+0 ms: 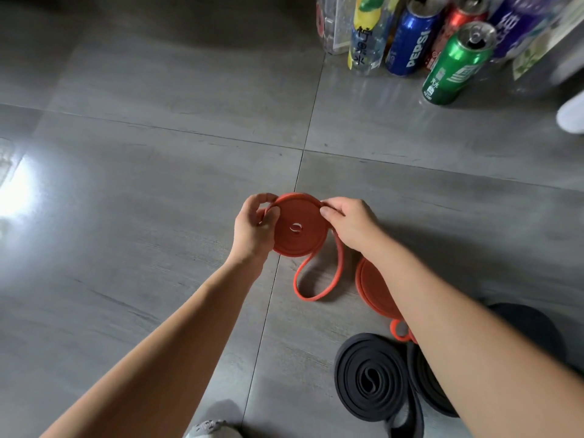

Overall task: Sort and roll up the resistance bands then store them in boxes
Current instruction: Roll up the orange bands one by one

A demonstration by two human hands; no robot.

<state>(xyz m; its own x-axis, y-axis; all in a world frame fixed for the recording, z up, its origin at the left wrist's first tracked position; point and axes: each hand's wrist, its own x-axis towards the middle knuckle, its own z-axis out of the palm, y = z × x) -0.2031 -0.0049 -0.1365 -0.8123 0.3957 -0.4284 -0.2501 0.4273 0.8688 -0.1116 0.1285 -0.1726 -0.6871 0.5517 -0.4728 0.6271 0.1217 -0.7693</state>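
Two hands (252, 230) (350, 226) pinching orange roll (305, 245); opened cans (458, 63) beyond

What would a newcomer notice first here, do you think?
First, the flat orange-red rubber band coil at centre, held between the left hand and right hand, its tail trailing onto the grey tiled floor. Then the black rubber band coil at lower right and the colourful drink cans at upper right.

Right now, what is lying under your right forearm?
A second orange rolled band and a black rolled band show partly. The right forearm covers the rest of each and anything beyond.
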